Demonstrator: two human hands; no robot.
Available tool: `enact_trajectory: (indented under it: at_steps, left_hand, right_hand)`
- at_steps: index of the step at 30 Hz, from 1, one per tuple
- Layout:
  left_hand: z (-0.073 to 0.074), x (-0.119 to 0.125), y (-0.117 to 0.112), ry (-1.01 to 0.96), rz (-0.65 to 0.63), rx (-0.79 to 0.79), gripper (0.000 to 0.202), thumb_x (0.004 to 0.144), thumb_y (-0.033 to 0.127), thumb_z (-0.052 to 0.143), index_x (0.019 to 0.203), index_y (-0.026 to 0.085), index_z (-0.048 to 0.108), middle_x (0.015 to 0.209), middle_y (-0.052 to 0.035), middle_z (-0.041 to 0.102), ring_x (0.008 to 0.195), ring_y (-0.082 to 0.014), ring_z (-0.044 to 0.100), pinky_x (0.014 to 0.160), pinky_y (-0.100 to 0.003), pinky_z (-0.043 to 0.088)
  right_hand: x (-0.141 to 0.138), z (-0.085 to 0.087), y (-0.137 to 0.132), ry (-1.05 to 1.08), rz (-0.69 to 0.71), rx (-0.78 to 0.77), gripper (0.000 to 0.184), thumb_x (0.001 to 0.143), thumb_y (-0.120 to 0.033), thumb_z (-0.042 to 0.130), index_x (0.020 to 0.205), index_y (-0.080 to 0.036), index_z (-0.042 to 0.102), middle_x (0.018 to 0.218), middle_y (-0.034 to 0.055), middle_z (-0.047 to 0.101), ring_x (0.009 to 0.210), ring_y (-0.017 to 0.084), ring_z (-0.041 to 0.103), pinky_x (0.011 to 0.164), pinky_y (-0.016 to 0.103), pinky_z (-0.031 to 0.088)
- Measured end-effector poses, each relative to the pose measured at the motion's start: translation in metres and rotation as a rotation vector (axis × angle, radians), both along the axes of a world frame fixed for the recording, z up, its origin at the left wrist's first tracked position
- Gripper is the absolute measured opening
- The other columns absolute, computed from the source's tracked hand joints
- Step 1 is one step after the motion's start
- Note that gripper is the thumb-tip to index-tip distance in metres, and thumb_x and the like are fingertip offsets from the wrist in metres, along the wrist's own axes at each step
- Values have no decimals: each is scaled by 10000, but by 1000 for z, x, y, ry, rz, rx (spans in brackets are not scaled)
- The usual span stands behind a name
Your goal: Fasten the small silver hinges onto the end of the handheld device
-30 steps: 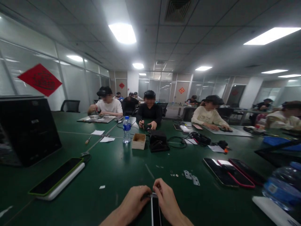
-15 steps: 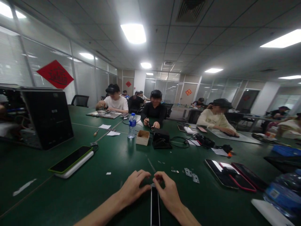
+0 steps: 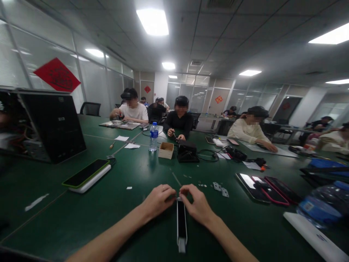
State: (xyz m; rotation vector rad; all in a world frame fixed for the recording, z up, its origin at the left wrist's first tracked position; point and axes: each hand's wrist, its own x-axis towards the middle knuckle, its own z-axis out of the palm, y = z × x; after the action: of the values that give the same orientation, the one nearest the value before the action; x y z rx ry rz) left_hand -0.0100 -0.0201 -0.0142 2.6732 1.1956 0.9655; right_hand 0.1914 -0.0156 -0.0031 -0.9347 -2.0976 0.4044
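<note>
A thin black phone [image 3: 181, 223] with a silver edge lies flat on the green table [image 3: 136, 203], pointing away from me. My left hand [image 3: 158, 201] and my right hand [image 3: 197, 205] meet at its far end, fingers curled and pinched on that end. Just beyond my right hand lie small metal hinges [image 3: 220, 188] and a few tiny screws or washers [image 3: 201, 185].
A phone on a white power bank [image 3: 86, 175] lies left, a black computer case [image 3: 43, 125] behind it. Three phones [image 3: 263, 185] and a lying water bottle [image 3: 321, 205] are right. Water bottle [image 3: 154, 136], cardboard box [image 3: 166, 150], black device [image 3: 187, 153] stand farther back; people work across the table.
The view has tilted down and drawn back, so more of my forearms and the whole phone show. My hands stay pinched at the phone's far end.
</note>
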Motion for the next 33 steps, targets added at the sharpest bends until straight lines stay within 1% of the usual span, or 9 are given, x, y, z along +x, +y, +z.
enact_trajectory:
  at_steps: [2, 3, 7, 9, 15, 18, 23, 28, 33]
  left_hand:
    - [2, -3, 2, -36, 2, -102, 128, 816, 131, 556, 905, 168, 640, 835, -37, 646, 730, -139, 602, 694, -227, 472]
    - [3, -4, 3, -41, 11, -152, 116, 810, 140, 565, 892, 165, 643, 799, -24, 640, 686, -128, 592, 669, -217, 468]
    - [4, -9, 7, -28, 13, -298, 117, 794, 169, 588, 885, 159, 661, 745, 1, 643, 640, -115, 585, 641, -200, 457]
    - [4, -8, 8, -25, 21, -335, 126, 795, 173, 587, 886, 155, 673, 741, 2, 654, 630, -112, 585, 628, -194, 454]
    - [5, -5, 6, -31, -18, -401, 151, 807, 194, 588, 896, 154, 702, 746, 1, 680, 610, -107, 591, 612, -182, 450]
    - [6, -3, 5, -39, -12, -418, 165, 813, 205, 586, 911, 154, 708, 762, -3, 691, 625, -111, 599, 616, -182, 450]
    - [9, -3, 4, -60, 0, -442, 172, 815, 193, 590, 923, 138, 712, 787, -12, 706, 647, -114, 613, 634, -178, 452]
    - [6, 1, 2, -59, -13, -440, 185, 838, 196, 574, 956, 161, 712, 856, -8, 722, 698, -124, 635, 675, -187, 465]
    - [4, 6, 1, -69, -13, -443, 199, 856, 212, 563, 990, 173, 704, 903, -10, 724, 755, -139, 653, 710, -200, 476]
  right_hand:
    - [14, 5, 6, -83, -27, 19, 125, 833, -225, 499, 889, -172, 596, 862, 61, 627, 808, 177, 576, 769, 322, 459]
    - [21, 8, 9, -146, -27, -12, 137, 836, -230, 494, 889, -171, 606, 867, 60, 631, 808, 177, 573, 764, 323, 454]
    - [42, 13, 15, -357, 53, -234, 160, 824, -281, 526, 884, -196, 648, 821, 27, 643, 722, 158, 573, 662, 280, 445]
    - [44, 12, 14, -397, 81, -290, 162, 819, -296, 536, 870, -205, 659, 806, 20, 644, 699, 152, 573, 629, 263, 440]
    - [36, 8, 12, -410, 94, -293, 179, 836, -298, 523, 858, -201, 672, 820, 28, 644, 695, 147, 569, 619, 250, 439]
    - [35, 7, 14, -432, 89, -298, 187, 845, -308, 527, 866, -189, 670, 830, 34, 642, 707, 145, 566, 626, 249, 436]
    - [35, 9, 15, -478, 99, -362, 221, 862, -337, 525, 896, -171, 666, 841, 41, 637, 714, 138, 557, 634, 243, 431]
    - [35, 10, 15, -462, 93, -406, 230, 870, -347, 519, 915, -173, 663, 877, 43, 637, 742, 144, 559, 645, 248, 433]
    - [36, 6, 17, -434, 107, -414, 215, 868, -344, 527, 903, -181, 662, 885, 33, 642, 767, 143, 571, 670, 247, 436]
